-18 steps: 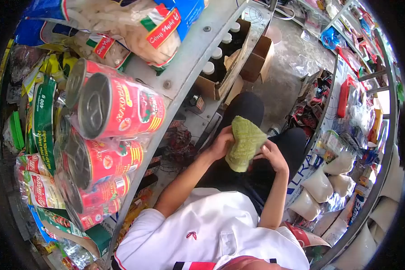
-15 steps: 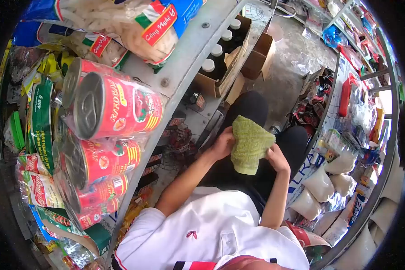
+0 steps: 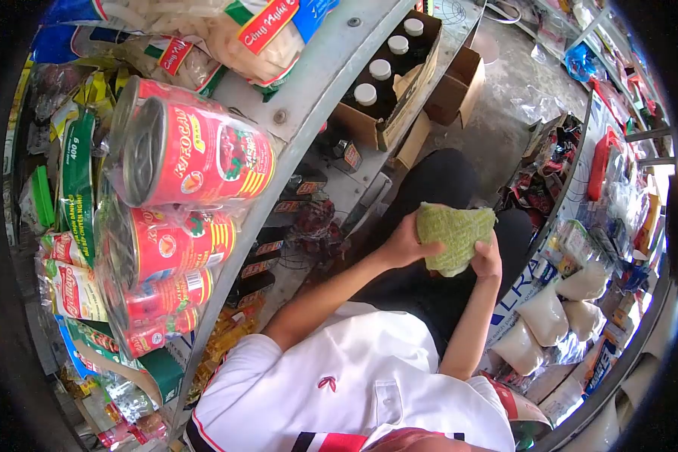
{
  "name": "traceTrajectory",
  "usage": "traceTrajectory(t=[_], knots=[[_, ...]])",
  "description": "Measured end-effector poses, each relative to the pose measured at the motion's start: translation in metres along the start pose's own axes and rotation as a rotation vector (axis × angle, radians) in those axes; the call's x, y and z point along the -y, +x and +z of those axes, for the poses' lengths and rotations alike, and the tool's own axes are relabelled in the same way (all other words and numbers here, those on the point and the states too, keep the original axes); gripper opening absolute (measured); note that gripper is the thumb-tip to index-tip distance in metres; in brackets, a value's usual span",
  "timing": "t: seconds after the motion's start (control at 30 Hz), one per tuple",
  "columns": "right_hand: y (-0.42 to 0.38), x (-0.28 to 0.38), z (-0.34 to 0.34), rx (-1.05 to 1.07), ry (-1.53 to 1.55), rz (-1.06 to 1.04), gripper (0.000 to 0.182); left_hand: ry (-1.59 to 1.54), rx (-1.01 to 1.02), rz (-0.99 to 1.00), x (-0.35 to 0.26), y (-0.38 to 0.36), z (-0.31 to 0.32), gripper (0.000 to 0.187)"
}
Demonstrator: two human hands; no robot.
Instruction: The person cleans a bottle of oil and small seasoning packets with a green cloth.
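A green textured cloth [image 3: 456, 235] is folded into a compact pad above my dark-trousered knees. My left hand [image 3: 408, 242] grips its left side, the thumb lying across the front. On the opposite edge, my right hand [image 3: 487, 260] pinches the cloth between thumb and fingers. The fingers behind the cloth are mostly hidden.
At left, a metal shelf [image 3: 271, 151] carries wrapped red cans [image 3: 218, 154] and noodle bags [image 3: 264, 45]. A cardboard box of white-capped bottles [image 3: 384, 132] stands ahead. Filled white bags [image 3: 542, 313] and packets line the right side. An open carton [image 3: 459, 87] sits on the floor.
The cloth has gone from hanging loosely to a smaller folded pad. My left hand has shifted onto its front, and both hands sit slightly farther right in the view.
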State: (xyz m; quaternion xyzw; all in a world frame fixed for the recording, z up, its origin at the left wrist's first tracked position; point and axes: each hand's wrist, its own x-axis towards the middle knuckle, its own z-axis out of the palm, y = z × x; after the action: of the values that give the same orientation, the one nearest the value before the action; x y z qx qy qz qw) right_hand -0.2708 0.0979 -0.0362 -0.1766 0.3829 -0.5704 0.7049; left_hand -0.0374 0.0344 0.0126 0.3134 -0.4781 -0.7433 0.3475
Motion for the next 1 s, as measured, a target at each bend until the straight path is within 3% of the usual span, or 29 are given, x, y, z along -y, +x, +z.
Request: traceTrajectory(t=[0.07, 0.23, 0.37, 0.43, 0.5, 0.57, 0.63, 0.77, 0.83, 0.9, 0.93, 1.0], knots=[[0.001, -0.002, -0.004, 0.013, -0.051, 0.025, 0.081, 0.349, -0.085, 0.013, -0.009, -0.003, 0.012, 0.051], [0.003, -0.014, -0.032, 0.087, -0.163, 0.073, 0.079, 0.418, -0.16, -0.025, -0.018, -0.03, 0.018, 0.049], [0.002, -0.017, -0.052, 0.049, -0.074, 0.04, 0.079, 0.403, -0.249, 0.002, -0.033, -0.062, 0.006, 0.045], [0.001, -0.018, -0.055, -0.123, 0.002, -0.064, 0.074, 0.507, -0.32, 0.069, -0.051, -0.085, -0.006, 0.039], [0.001, -0.016, -0.065, -0.093, 0.021, -0.062, 0.072, 0.642, -0.401, 0.087, -0.065, -0.117, -0.023, 0.032], [0.006, -0.024, -0.085, -0.263, 0.044, -0.096, 0.07, 0.745, -0.511, 0.04, -0.084, -0.149, -0.036, 0.027], [0.006, -0.021, -0.083, -0.279, 0.056, -0.047, 0.068, 0.855, -0.631, -0.01, -0.111, -0.18, -0.044, 0.023], [0.01, -0.017, -0.083, -0.319, 0.036, -0.017, 0.064, 1.441, -0.902, 0.089, -0.147, -0.253, -0.065, 0.023], [0.012, -0.017, -0.081, -0.307, 0.007, 0.013, 0.062, 1.305, -1.196, -0.106, -0.132, -0.311, -0.081, 0.023], [0.015, -0.016, -0.076, -0.274, -0.005, 0.008, 0.06, 2.057, -1.08, -0.264, -0.136, -0.355, -0.091, 0.025], [0.018, -0.017, -0.08, -0.303, -0.005, 0.01, 0.06, 2.054, -1.092, -0.27, -0.133, -0.376, -0.097, 0.025], [0.016, -0.015, -0.08, -0.335, -0.008, 0.009, 0.06, 2.635, -0.828, -0.591, -0.124, -0.41, -0.108, 0.024]])
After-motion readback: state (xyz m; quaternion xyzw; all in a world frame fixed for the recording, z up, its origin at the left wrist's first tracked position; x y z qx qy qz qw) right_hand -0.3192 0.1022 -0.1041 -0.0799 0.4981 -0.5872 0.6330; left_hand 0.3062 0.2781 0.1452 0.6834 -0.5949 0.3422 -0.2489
